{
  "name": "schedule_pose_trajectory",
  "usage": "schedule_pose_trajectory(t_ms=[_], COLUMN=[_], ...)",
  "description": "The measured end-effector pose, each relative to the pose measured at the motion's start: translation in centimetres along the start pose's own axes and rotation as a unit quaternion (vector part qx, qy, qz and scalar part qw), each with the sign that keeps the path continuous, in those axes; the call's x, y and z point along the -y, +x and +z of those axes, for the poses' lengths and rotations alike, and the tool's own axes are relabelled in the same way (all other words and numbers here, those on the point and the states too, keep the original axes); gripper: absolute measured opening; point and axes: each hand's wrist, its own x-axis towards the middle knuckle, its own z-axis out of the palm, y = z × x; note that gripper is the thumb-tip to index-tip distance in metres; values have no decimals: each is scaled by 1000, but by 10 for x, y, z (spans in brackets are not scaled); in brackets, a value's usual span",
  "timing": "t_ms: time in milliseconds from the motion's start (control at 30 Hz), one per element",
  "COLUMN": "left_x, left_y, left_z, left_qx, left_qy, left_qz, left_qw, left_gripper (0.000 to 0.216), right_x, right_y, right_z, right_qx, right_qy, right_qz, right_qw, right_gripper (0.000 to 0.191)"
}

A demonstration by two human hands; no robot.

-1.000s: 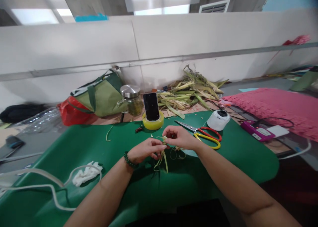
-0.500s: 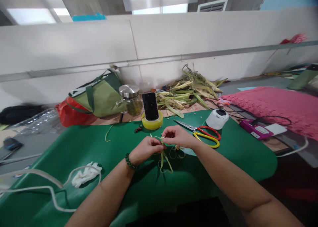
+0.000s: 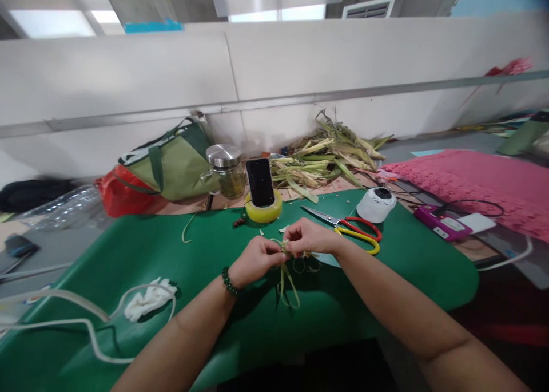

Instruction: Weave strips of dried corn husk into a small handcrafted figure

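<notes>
My left hand (image 3: 259, 261) and my right hand (image 3: 306, 237) meet over the middle of the green mat. Between their pinched fingertips is a small piece made of pale green husk strips (image 3: 288, 286), whose long ends hang below. The fingers hide most of the part they grip. Right of my right hand lie scissors (image 3: 345, 226) with one red and one yellow handle. Small scraps and a thin loop of strand (image 3: 299, 265) lie beneath my right wrist. A spool of white thread (image 3: 376, 205) stands past the scissors.
Behind stands a phone (image 3: 260, 181) in a yellow tape roll (image 3: 265, 210), beside a lidded glass mug (image 3: 230, 180). Corn husks (image 3: 330, 151) are heaped at the back. Crumpled white tissue (image 3: 150, 301) and a white cable (image 3: 92, 340) lie left. A purple power strip (image 3: 441, 223) sits right.
Both hands have shifted slightly to the right with the husk piece, its hanging ends swinging a little. My fingertips have come closer together around it.
</notes>
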Motion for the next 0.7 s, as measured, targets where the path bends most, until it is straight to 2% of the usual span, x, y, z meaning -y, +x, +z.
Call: schedule_pose_trajectory(t_ms=[100, 200, 333, 533, 700], left_x=[2, 3, 2, -1, 0], left_y=[1, 4, 5, 2, 3], left_z=[0, -3, -8, -10, -10], left_qx=[21, 24, 8, 5, -7], left_qy=[1, -43, -125, -147, -159], left_qz=[-22, -38, -43, -34, -32], left_qw=[1000, 998, 991, 988, 987], left_gripper=[26, 31, 39, 35, 34], right_x=[-3, -3, -3, -3, 1], right_y=[2, 3, 1, 0, 2], right_z=[-1, -5, -9, -8, -2], right_qx=[28, 35, 8, -35, -86], right_qy=[-6, 53, 83, 83, 113], right_qz=[17, 12, -6, -22, -21], right_qw=[999, 998, 996, 996, 990], right_gripper=[12, 22, 37, 30, 36])
